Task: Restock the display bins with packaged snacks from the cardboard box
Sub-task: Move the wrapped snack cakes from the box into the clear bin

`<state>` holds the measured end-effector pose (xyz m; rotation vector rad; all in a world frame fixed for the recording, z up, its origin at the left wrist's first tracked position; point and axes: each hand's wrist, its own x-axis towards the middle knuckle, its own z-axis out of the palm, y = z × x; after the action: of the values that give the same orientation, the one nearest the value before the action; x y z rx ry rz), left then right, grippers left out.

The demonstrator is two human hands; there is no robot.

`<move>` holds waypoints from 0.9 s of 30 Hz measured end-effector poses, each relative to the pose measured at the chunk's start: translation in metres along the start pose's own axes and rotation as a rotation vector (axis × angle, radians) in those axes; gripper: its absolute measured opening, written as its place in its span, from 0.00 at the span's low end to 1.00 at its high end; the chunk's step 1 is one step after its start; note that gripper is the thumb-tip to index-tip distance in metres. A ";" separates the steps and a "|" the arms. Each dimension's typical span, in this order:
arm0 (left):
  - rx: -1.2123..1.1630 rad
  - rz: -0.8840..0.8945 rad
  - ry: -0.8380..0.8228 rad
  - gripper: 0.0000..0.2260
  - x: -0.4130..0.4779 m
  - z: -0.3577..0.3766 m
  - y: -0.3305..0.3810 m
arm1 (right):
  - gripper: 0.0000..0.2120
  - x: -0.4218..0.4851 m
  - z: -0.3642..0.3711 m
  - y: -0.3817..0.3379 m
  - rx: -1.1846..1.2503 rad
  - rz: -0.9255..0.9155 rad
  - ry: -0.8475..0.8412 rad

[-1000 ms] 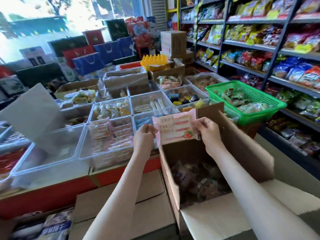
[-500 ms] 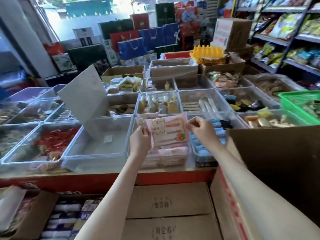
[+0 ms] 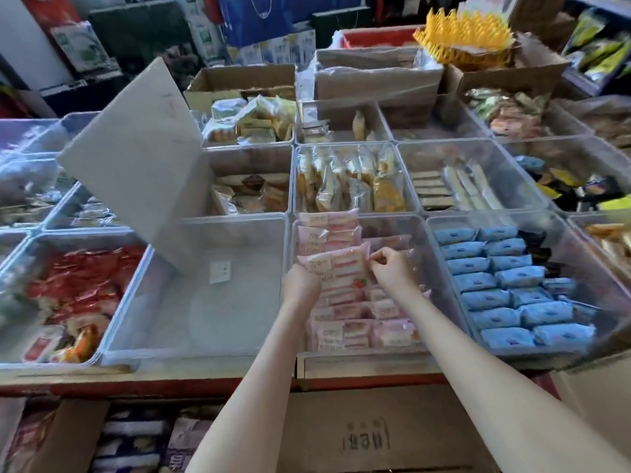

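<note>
Head view, from where I stand: the left hand [image 3: 300, 285] grips one end of a pink snack packet [image 3: 338, 268], the right hand [image 3: 392, 271] pinches the other, holding it over the pink packets [image 3: 355, 332] (same sort) in a clear bin [image 3: 392, 217], beside blue packets [image 3: 505, 285].

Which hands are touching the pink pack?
Touching, both. Head view: left hand grips the pink pack at its left edge, and right hand pinches its right edge.

Soft, dim daylight from the far side, slight overall blur, wide-angle bending at edges.
</note>
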<state>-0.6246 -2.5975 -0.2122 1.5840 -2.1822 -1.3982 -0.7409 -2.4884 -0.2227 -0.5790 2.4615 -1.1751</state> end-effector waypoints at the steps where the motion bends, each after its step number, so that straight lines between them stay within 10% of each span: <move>1: -0.025 -0.005 -0.013 0.14 0.005 0.002 0.000 | 0.04 0.004 0.006 0.003 0.024 0.014 -0.004; 12: -0.060 -0.048 -0.184 0.31 0.026 0.013 0.005 | 0.21 0.015 0.033 0.018 0.108 0.089 -0.289; 27: 0.084 0.354 -0.100 0.22 -0.077 0.056 0.054 | 0.18 -0.040 -0.084 0.015 -0.270 -0.141 -0.195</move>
<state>-0.6591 -2.5007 -0.1745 1.0936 -2.4553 -1.3156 -0.7499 -2.4057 -0.1792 -0.9113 2.4569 -0.7932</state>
